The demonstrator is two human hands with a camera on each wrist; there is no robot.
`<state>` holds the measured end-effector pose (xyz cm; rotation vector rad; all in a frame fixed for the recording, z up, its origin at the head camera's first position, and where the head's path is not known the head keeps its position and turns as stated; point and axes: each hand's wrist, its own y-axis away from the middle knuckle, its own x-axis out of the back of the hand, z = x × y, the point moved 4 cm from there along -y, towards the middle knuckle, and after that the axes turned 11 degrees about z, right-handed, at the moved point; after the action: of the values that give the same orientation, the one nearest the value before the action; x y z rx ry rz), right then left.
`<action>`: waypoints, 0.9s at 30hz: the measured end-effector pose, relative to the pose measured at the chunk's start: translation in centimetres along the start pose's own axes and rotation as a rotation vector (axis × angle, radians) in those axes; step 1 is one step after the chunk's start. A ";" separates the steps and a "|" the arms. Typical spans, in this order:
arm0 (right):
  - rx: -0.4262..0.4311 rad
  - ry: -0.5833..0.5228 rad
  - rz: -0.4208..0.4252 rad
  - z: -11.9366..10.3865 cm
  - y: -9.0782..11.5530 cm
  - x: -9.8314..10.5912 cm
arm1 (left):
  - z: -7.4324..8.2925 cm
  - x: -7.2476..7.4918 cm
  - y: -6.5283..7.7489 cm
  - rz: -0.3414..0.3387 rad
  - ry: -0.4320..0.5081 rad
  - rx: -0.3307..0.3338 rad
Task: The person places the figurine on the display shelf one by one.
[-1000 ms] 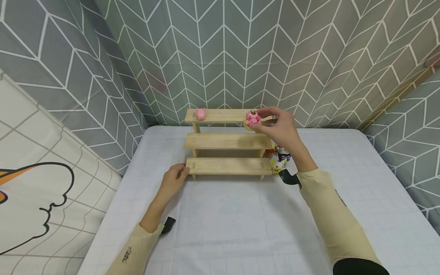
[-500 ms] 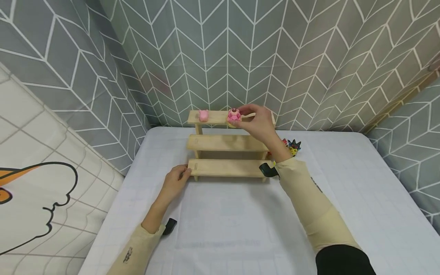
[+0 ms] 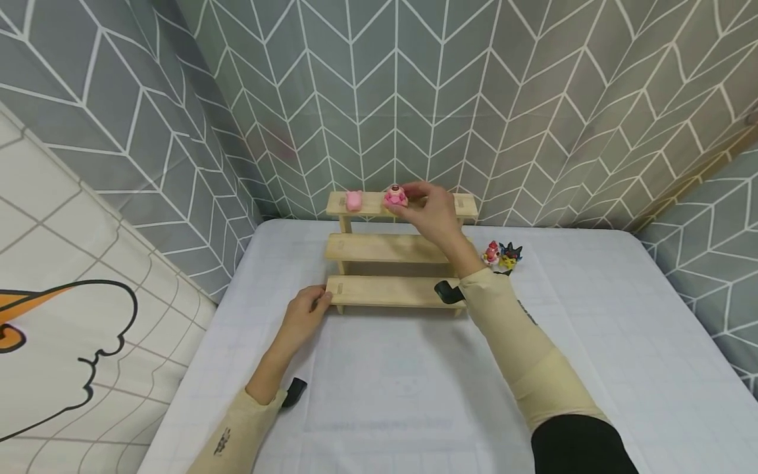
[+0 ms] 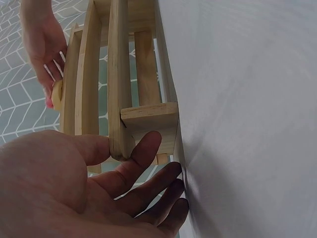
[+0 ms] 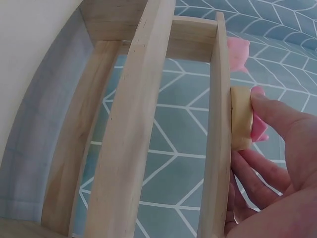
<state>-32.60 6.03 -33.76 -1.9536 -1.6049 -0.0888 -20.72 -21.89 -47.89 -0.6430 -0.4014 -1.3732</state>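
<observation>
A three-tier wooden display stand [image 3: 385, 291] stands on the table. My left hand [image 3: 303, 315] grips the left end of its lowest step, thumb above and index finger below in the left wrist view. At the top step, my right hand [image 3: 437, 216] pinches a pink figurine [image 3: 395, 196] between thumb and fingers. The figurine has a round, pale yellow base [image 5: 241, 119], which sits right at the top board's surface in the right wrist view. To its left on the same step is a small pink figure [image 3: 353, 201] with ear-like corners.
Several small colourful figurines [image 3: 502, 255] stand on the table to the right of the stand, partly behind my right forearm. A white cloth [image 3: 379, 382] covers the table. A patterned grey curtain [image 3: 367, 92] hangs close behind the stand.
My right hand has carried the pink figurine leftward along the top step, nearer the small pink figure. More figurines at the right have come into sight. My left hand keeps its grip.
</observation>
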 end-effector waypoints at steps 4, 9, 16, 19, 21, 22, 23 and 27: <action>0.013 0.025 -0.007 0.0 -0.1 -0.2 | 0.0 0.0 0.0 0.005 -0.001 -0.003; 0.034 0.042 0.008 0.0 0.1 -0.4 | 0.0 0.0 -0.1 0.007 0.000 -0.001; 0.073 0.047 0.084 0.1 1.4 0.4 | 0.1 -0.1 0.1 0.008 -0.006 -0.005; 0.106 0.038 0.141 0.1 2.0 0.8 | 0.0 -0.2 0.2 0.009 -0.008 -0.002; 0.129 0.007 0.166 0.1 2.5 1.1 | 0.0 -0.2 0.2 0.010 -0.009 0.002; 0.140 -0.011 0.176 0.1 2.7 1.3 | 0.0 -0.2 0.2 0.011 -0.012 0.001; 0.151 -0.030 0.186 0.2 3.0 1.6 | 0.0 -0.2 0.2 0.012 -0.014 0.003; 0.166 -0.077 0.223 0.6 4.2 2.7 | 0.2 0.0 0.1 0.006 -0.017 -0.004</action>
<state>-28.23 8.29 -34.84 -2.0103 -1.3833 0.2046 -20.56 -21.73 -47.75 -0.6588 -0.4098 -1.3637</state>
